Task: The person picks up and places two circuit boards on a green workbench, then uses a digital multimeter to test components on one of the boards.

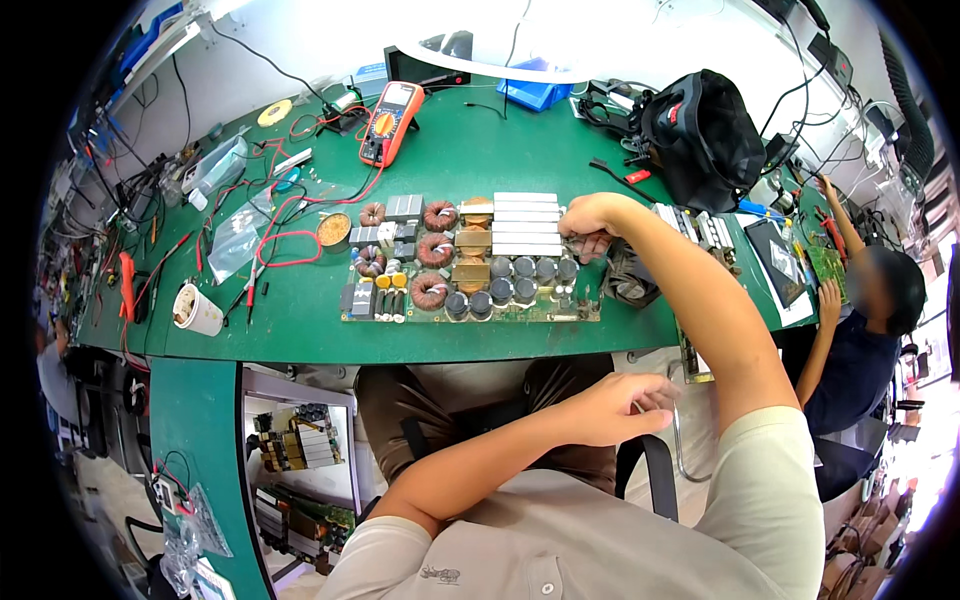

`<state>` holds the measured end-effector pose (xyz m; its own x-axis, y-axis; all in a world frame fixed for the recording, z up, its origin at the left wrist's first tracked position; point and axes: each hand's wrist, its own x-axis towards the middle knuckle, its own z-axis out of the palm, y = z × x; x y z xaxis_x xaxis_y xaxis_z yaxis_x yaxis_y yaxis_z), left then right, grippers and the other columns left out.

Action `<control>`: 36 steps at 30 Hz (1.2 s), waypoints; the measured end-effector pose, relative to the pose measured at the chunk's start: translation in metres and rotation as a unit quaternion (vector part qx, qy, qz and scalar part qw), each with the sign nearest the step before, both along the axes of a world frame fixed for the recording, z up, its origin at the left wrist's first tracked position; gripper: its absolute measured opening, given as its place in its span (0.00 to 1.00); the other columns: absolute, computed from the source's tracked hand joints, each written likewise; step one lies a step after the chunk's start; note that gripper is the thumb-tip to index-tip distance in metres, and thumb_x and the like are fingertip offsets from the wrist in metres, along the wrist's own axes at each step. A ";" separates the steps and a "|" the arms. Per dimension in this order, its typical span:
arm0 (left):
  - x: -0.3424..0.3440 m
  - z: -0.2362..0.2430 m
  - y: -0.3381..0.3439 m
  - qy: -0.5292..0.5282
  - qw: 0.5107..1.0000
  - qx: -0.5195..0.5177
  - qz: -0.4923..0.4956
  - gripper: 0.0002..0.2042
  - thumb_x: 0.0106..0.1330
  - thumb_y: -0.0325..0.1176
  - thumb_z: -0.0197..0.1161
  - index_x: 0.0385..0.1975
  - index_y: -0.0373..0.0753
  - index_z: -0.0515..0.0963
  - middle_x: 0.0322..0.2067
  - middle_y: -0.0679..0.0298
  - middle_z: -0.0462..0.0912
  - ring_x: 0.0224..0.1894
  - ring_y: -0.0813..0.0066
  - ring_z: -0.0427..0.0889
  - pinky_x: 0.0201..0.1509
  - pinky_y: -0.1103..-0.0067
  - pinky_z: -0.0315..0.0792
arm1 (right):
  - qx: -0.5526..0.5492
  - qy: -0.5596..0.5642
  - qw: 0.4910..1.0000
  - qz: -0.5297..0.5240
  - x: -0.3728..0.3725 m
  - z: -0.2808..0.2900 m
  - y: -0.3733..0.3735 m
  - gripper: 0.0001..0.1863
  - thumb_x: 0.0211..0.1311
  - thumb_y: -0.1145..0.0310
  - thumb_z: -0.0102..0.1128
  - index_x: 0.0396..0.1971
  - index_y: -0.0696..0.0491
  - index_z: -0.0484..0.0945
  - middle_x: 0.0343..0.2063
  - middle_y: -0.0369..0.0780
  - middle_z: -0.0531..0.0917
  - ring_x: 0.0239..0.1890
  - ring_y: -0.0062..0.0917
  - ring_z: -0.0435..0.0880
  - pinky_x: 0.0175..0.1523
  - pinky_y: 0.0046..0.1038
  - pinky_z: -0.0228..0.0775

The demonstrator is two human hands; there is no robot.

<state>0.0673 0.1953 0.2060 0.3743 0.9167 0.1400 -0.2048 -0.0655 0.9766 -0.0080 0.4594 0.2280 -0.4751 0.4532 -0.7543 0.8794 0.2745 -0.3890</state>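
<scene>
A large power circuit board point(520, 312) lies flat on the green bench in front of me, crowded with copper-wound ring coils point(436, 250), black capacitors point(524, 290) and a row of silver heat sinks point(527, 225). My right hand point(597, 222) is at the board's upper right end, its fingers curled closed against the ends of the heat sinks. Whatever those fingers grip is hidden. Over my lap, below the bench edge, my left hand point(628, 406) hangs in the air with fingers loosely bent and apart, holding nothing.
An orange multimeter point(391, 122) stands behind the board, its red lead trailing left. A paper cup point(197, 310) and a round tin point(333, 230) sit at left. At right are a black bag point(704, 135), a brush point(622, 174), more boards and a person point(868, 300).
</scene>
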 end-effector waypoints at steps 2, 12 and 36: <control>-0.009 0.001 -0.012 0.007 1.000 0.009 -0.010 0.20 0.70 0.34 0.60 0.57 0.30 0.72 0.44 0.55 0.84 0.45 0.74 0.82 0.50 0.78 0.75 | 0.019 -0.004 1.000 0.019 -0.003 0.002 -0.005 0.12 0.61 0.69 0.50 0.35 0.64 0.75 0.26 0.47 0.84 0.22 0.32 0.86 0.19 0.28 0.75; -0.102 0.024 -0.087 0.041 0.992 0.064 0.105 0.18 0.68 0.33 0.62 0.55 0.32 0.74 0.40 0.55 0.85 0.40 0.70 0.85 0.46 0.76 0.78 | 0.232 0.031 0.963 0.134 -0.006 0.024 -0.022 0.15 0.60 0.67 0.55 0.34 0.67 0.78 0.24 0.51 0.84 0.26 0.39 0.87 0.33 0.39 0.80; -0.272 -0.050 -0.155 0.528 0.650 0.038 0.546 0.34 0.45 0.38 0.77 0.55 0.35 0.74 0.55 0.50 0.77 0.60 0.49 0.73 0.66 0.62 0.64 | 0.522 0.368 0.766 -0.070 0.131 -0.077 -0.172 0.21 0.51 0.70 0.66 0.46 0.61 0.76 0.43 0.49 0.80 0.40 0.39 0.79 0.43 0.31 0.72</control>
